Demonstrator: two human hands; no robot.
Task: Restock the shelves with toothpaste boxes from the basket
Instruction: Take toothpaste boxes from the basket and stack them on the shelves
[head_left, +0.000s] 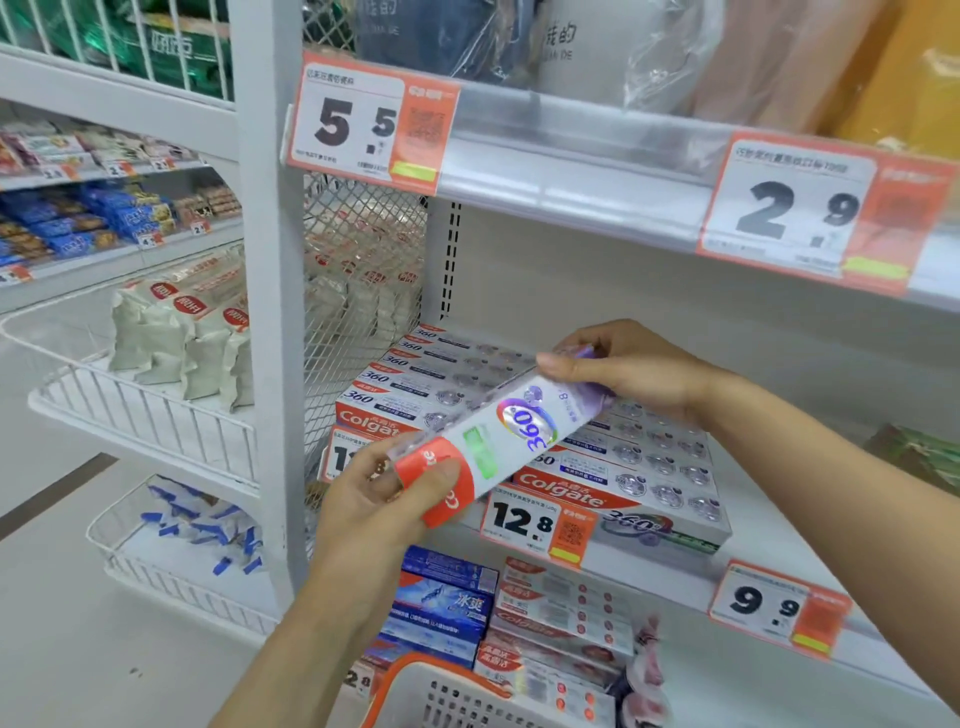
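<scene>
While a toothpaste box (498, 441) is held in front of the middle shelf (779, 519), its long side is slanted, with the red end low on the left and the purple end high on the right. The red end is gripped by the curled fingers of the left hand (384, 493). The purple end is pinched by the right hand (623, 369). More boxes (436, 379) are stacked flat behind it. Only the basket (436, 696) rim is seen, so what is inside cannot be told.

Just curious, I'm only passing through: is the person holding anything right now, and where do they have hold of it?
Yes, one toothpaste box, held by both ends: the left hand grips the red end, the right hand the purple end.
</scene>
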